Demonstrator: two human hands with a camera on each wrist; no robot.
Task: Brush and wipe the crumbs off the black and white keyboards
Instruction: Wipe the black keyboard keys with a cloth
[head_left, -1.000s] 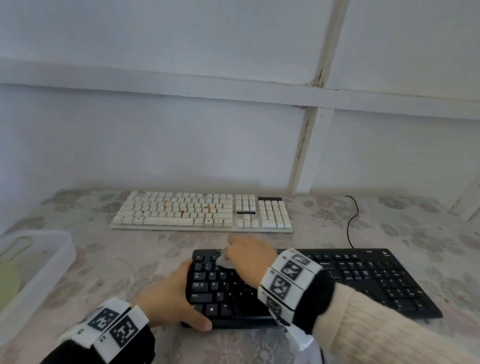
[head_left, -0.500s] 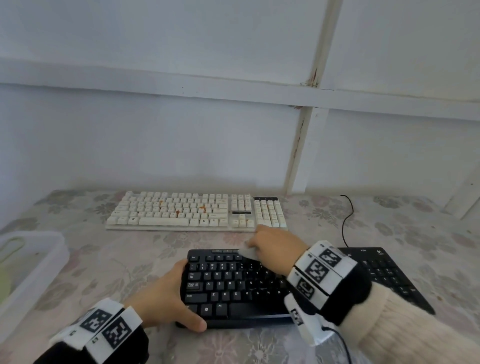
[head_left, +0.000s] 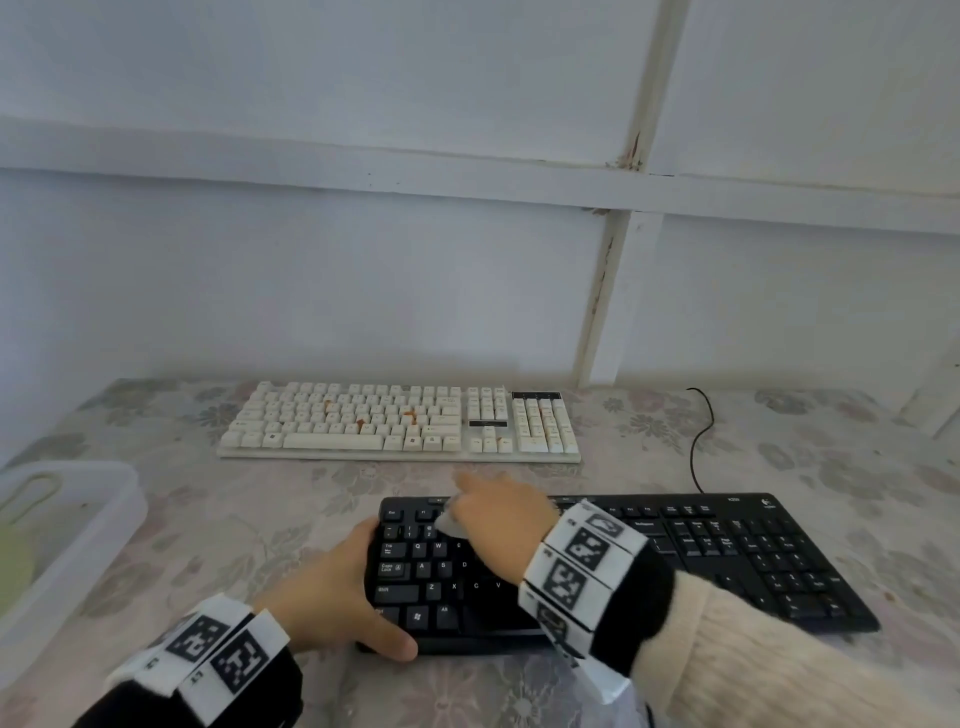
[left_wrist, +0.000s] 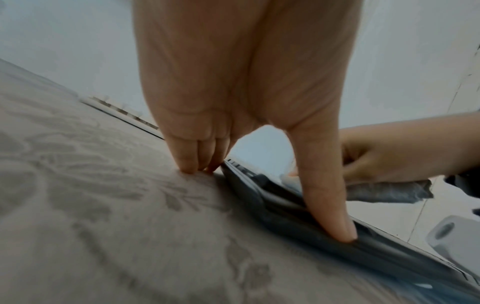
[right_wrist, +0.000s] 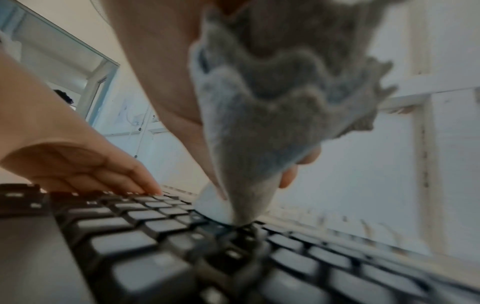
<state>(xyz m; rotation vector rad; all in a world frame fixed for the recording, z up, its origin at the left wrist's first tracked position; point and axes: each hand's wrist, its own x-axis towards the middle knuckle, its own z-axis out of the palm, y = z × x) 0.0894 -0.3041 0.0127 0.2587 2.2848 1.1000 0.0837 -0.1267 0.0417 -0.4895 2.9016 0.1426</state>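
Observation:
The black keyboard lies near me on the flowered tablecloth. My left hand braces its left end: the straight fingers touch the cloth beside its corner and the thumb presses on its front edge. My right hand grips a bunched grey cloth, whose tip touches the upper-left keys of the black keyboard. The white keyboard lies farther back, with orange crumbs on several keys.
A translucent plastic tub sits at the table's left edge. A black cable runs from the black keyboard toward the white wall. A white paper roll shows beyond the keyboard in the left wrist view.
My right hand swept the cloth right along the black keyboard's top rows, then back to the upper-left keys. The left hand has kept its hold on the left end.

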